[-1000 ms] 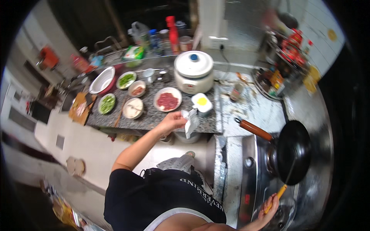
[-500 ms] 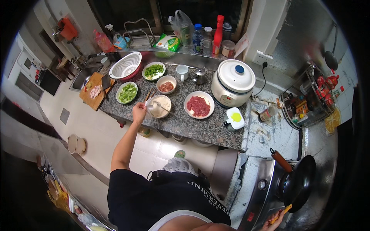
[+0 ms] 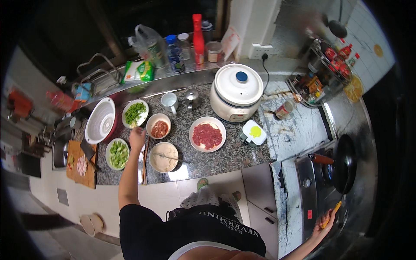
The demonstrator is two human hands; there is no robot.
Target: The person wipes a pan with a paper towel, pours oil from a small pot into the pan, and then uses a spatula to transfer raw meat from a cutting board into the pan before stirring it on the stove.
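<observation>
1. Gripping a yellow-handled cooking tool (image 3: 337,209), the right hand (image 3: 330,219) has its fingers closed around the handle, at 4 o'clock in the view.
2. The tool's thin shaft points up toward 12 o'clock from that hand, to the dark pan (image 3: 345,164) on the stove (image 3: 305,203); its far end is too unclear to tell.
3. The pan's brown handle sticks out toward 9 o'clock.
4. At 9 o'clock in the view, the left hand (image 3: 138,138) is over the bench (image 3: 229,161), its fingers pointing to 12 o'clock; I cannot tell how far open it is or whether it has hold of anything.
5. Just beyond its fingers, at 12 o'clock, is a plate of chopped greens (image 3: 135,114); contact is unclear.
6. Around that hand, a small bowl of meat (image 3: 159,128) sits at 2 o'clock, a bowl of pale mixture (image 3: 165,164) with a metal utensil in it at 4 o'clock, and a plate of cut green vegetables (image 3: 118,154) at 8 o'clock.
7. Farther off toward 3 o'clock is a plate of red meat (image 3: 208,135).
</observation>
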